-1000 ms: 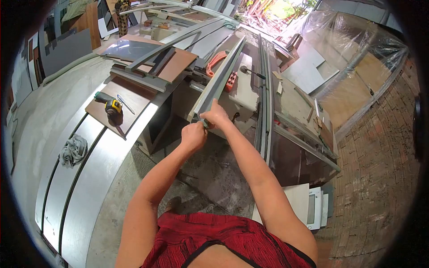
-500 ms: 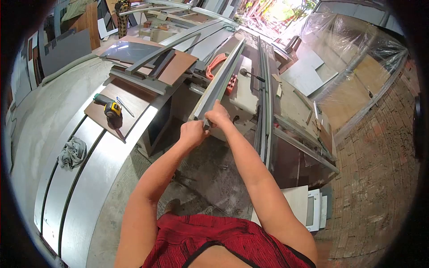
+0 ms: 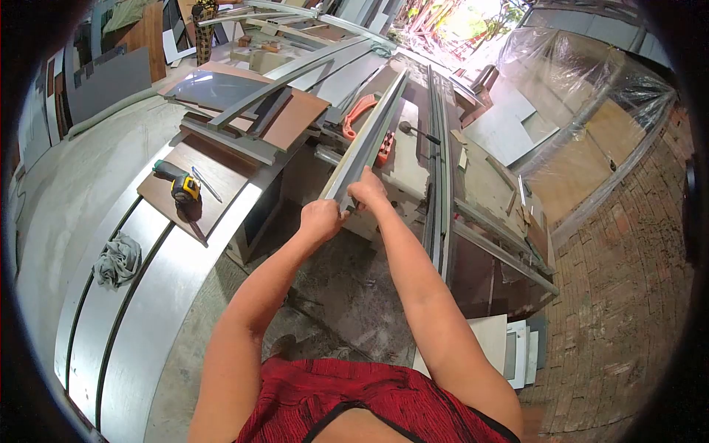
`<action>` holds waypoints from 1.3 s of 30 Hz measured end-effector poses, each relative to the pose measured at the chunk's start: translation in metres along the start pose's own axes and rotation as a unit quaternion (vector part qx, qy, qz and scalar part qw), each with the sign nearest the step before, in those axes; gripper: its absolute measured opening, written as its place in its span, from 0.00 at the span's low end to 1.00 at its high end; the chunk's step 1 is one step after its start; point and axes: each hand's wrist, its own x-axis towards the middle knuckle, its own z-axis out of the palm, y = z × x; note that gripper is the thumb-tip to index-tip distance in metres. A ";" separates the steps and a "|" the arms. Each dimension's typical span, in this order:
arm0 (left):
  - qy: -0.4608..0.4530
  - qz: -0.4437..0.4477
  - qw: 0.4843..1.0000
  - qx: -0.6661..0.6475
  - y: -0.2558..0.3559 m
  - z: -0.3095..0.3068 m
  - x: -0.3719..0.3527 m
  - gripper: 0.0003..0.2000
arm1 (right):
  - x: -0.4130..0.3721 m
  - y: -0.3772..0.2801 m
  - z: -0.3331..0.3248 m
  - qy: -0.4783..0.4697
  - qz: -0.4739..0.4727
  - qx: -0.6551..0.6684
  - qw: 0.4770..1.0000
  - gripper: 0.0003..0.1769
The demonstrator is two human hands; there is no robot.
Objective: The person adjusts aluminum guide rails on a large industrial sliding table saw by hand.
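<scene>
A long grey metal profile [image 3: 369, 133] runs away from me over the workbench, its near end between my hands. My left hand [image 3: 323, 219] is closed on the left side of that end, its knuckles facing up. On the right side, slightly farther along, my right hand [image 3: 367, 190] grips the same profile. A pale strip lies along the profile's left edge. Close by on the bench are an orange-handled tool [image 3: 360, 116], a red perforated block [image 3: 385, 149] and a black-headed mallet [image 3: 417, 131]. The fingertips under the profile are partly hidden.
On the left, a metal-topped table [image 3: 148, 317] carries a yellow-black tape measure [image 3: 185, 189], a pen [image 3: 206, 184], a crumpled cloth [image 3: 117, 260] and stacked boards [image 3: 295, 125]. More long rails [image 3: 437, 170] lie right of my hands. Another person [image 3: 202, 33] stands far back.
The profile's near end and both hands have shifted very slightly, with the right hand a little to the right. Both hands keep their hold. The view has tilted slightly.
</scene>
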 end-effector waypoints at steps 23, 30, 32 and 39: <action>0.066 -0.013 0.998 0.015 0.001 0.017 0.002 0.13 | 0.068 0.013 -0.002 0.001 -0.003 0.018 1.000 0.34; 0.074 -0.006 0.997 0.007 -0.002 0.021 0.003 0.13 | 0.070 0.005 -0.011 0.016 -0.007 -0.024 1.000 0.36; 0.070 -0.010 0.997 0.009 0.001 0.018 0.002 0.13 | 0.089 0.013 -0.003 0.040 -0.010 -0.058 0.997 0.36; 0.072 -0.009 0.997 0.006 0.001 0.017 0.001 0.13 | 0.089 0.003 -0.012 0.022 0.008 -0.033 0.999 0.31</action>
